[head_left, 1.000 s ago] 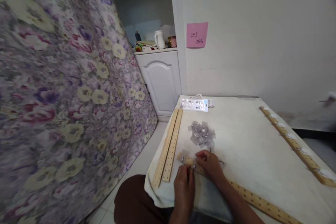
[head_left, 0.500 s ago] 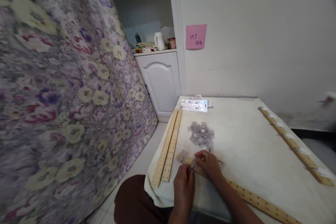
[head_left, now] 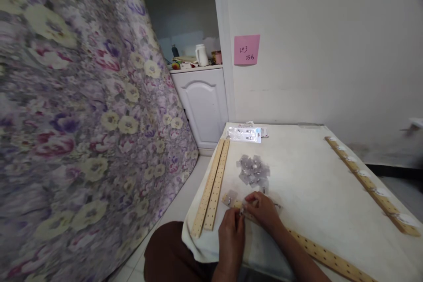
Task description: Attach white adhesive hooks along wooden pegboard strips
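My left hand (head_left: 231, 234) is closed, fingertips pinched on a small shiny metal piece (head_left: 242, 209) at a perforated wooden strip (head_left: 325, 256). Opposite it, my right hand (head_left: 263, 212) curls its fingers closed at the same piece; the fingers partly cover it, so its exact form cannot be made out. Left of the hands, a clear square plate with a metal hook (head_left: 230, 198) sits on the strip's end. Another metal-fitted piece (head_left: 277, 205) shows just right of my right hand. Beyond the hands lies a pile of grey translucent squares with metal parts (head_left: 254, 171).
Two perforated wooden strips (head_left: 214, 185) lie along the table's left side. On the right, another strip (head_left: 373, 187) carries several clear plates. A clear blister pack (head_left: 244, 134) rests at the far edge of the cloth-covered table (head_left: 304, 176). A floral curtain (head_left: 82, 132) hangs at left.
The view has tipped up slightly, so everything sits a little lower. Both hands stay at the same spot on the strip, with only slight finger movement.
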The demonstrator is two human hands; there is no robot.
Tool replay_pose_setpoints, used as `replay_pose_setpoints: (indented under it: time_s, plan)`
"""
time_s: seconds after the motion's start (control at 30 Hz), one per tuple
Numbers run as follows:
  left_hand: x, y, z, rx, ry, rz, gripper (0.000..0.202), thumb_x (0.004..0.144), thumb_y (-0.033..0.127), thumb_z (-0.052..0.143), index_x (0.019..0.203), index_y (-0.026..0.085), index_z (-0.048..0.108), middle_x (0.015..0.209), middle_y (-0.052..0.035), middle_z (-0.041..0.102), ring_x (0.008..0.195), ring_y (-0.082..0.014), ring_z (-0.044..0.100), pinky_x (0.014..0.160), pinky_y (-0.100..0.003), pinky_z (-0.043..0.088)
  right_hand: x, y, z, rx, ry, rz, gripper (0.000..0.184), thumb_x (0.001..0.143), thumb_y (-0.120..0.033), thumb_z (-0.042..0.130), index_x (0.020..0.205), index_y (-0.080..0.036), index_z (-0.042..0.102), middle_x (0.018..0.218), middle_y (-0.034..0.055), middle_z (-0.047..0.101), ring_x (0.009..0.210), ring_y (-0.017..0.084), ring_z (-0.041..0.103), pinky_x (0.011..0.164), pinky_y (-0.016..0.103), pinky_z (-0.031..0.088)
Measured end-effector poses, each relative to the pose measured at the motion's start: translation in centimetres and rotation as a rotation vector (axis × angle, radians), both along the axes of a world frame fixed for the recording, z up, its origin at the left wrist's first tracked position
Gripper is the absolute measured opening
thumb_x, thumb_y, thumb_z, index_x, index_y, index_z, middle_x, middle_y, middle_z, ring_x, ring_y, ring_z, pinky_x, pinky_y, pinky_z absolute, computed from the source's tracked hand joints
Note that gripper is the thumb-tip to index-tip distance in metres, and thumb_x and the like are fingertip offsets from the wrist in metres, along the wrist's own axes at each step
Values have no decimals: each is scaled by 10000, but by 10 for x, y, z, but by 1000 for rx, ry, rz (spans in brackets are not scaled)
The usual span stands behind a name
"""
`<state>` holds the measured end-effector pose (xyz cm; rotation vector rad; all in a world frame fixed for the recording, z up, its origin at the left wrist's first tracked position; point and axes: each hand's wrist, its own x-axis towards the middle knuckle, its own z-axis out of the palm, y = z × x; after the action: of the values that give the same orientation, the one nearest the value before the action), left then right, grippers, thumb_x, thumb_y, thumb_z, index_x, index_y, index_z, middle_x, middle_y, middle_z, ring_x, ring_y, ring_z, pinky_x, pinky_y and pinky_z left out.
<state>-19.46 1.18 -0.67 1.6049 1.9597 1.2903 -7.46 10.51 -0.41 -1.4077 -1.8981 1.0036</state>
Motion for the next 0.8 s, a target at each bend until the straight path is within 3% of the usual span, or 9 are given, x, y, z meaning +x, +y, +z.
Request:
replay_pose_setpoints:
  time_s: [0.37, 0.6, 0.8]
  plan:
    - [0, -1, 0, 0, 21, -4, 154, 885, 282, 447, 938, 208, 572, 847, -37, 641, 770, -178, 615, 711, -288, 465, -3, 1, 3, -33, 6, -31, 141, 625, -264, 622, 754, -213, 598, 802, 3, 665, 723, 174, 575, 650, 260, 389]
    - [1, -4, -1, 43, 72, 23, 151, 866, 270, 460, 960, 200, 555, 814, -36, 624, 722, -177, 607, 656, -277, 463, -2, -5, 2, 107, -14, -56, 117, 642, -279, 597, 739, -216, 582, 798, -5, 641, 743, 177, 571, 664, 262, 381]
    - [1, -6, 1, 87, 104, 22, 162, 888, 244, 400, 929, 199, 550, 833, -45, 621, 767, -181, 606, 690, -284, 459, -1, -7, 1, 154, -24, -79, 132, 665, -315, 589, 741, -206, 588, 790, 5, 629, 656, 161, 544, 643, 271, 386]
